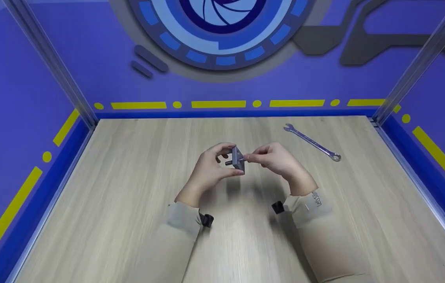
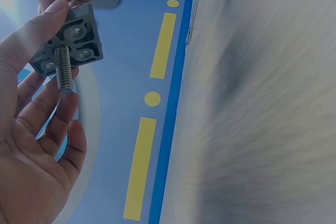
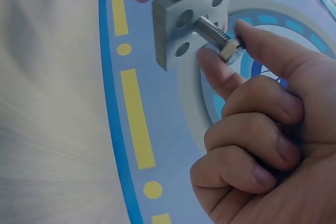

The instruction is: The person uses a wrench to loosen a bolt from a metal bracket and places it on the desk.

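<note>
My left hand (image 1: 209,168) holds a small grey square metal plate (image 3: 170,30) by its edges, raised above the table, with the thumb on one edge and fingers on the other. A threaded bolt (image 3: 212,32) passes through the plate. Its bare threaded end (image 2: 63,69) sticks out on the left hand's side, where the plate face is recessed. At the opposite end is a hex piece (image 3: 230,50), whether head or nut I cannot tell. My right hand (image 1: 279,160) pinches that hex end between thumb and index finger, the other fingers curled into the palm.
A combination wrench (image 1: 313,143) lies slantwise on the wooden table (image 1: 128,188), beyond the right hand. Blue panels (image 1: 222,90) with yellow marks enclose the back and both sides. Metal posts (image 1: 55,67) stand at the back corners.
</note>
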The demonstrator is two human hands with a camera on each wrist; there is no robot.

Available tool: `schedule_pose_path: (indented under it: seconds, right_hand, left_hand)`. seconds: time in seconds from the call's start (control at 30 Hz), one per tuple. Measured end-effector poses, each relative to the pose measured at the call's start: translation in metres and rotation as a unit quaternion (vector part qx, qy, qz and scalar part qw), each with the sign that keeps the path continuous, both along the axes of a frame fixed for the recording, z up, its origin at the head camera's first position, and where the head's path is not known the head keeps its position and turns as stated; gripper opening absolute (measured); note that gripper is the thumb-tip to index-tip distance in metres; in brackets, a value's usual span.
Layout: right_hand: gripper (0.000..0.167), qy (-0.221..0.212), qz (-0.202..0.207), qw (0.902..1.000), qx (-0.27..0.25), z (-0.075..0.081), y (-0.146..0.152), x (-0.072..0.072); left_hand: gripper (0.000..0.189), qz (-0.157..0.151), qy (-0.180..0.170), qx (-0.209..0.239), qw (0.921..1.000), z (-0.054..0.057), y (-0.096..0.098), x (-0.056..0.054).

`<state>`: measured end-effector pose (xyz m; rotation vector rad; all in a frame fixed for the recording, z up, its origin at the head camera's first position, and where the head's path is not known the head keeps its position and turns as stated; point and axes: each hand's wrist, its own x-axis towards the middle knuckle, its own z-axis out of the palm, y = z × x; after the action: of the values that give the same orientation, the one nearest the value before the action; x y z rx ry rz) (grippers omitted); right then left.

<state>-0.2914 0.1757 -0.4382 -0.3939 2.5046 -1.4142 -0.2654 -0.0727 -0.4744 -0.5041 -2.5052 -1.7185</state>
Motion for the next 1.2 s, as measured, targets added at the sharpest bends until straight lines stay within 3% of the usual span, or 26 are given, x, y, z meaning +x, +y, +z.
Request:
schedule_pose_path:
  seconds: [0.13, 0.4, 0.57, 0.7, 0.83, 1.0, 1.2]
  right_hand:
    - [0.027, 0.018, 0.015, 0.9995, -0.020, 0.001, 0.002, 0.001]
    - [0.035, 0.037, 0.028, 0.9979, -0.044, 0.002, 0.001, 0.001]
    - [0.047, 0.031, 0.033, 0.9977, -0.051, 0.003, 0.002, 0.001]
    - [0.041, 0.016, -0.013, 0.9993, -0.030, 0.003, 0.002, 0.000]
    - [0.059, -0.022, -0.048, 0.9986, 0.003, 0.002, -0.002, 0.000]
    - [0.065, -0.051, -0.028, 0.9983, 0.007, 0.001, -0.009, 0.001]
    - [0.054, -0.021, -0.010, 0.9997, 0.005, 0.002, -0.006, 0.001]
  left_hand:
    - [0.081, -0.001, 0.004, -0.009, 0.9999, -0.001, 0.000, 0.000]
    - [0.080, 0.002, -0.003, -0.002, 1.0000, -0.001, 0.000, 0.000]
    - [0.079, 0.005, -0.003, -0.002, 1.0000, -0.001, 0.000, 0.000]
    - [0.080, 0.006, -0.006, 0.003, 1.0000, 0.000, 0.001, 0.000]
    - [0.081, 0.004, 0.000, 0.006, 1.0000, 0.000, 0.002, 0.001]
    - [0.082, 0.000, 0.006, 0.007, 1.0000, 0.000, 0.003, 0.001]
    - [0.081, -0.002, 0.008, 0.004, 1.0000, 0.001, 0.002, 0.001]
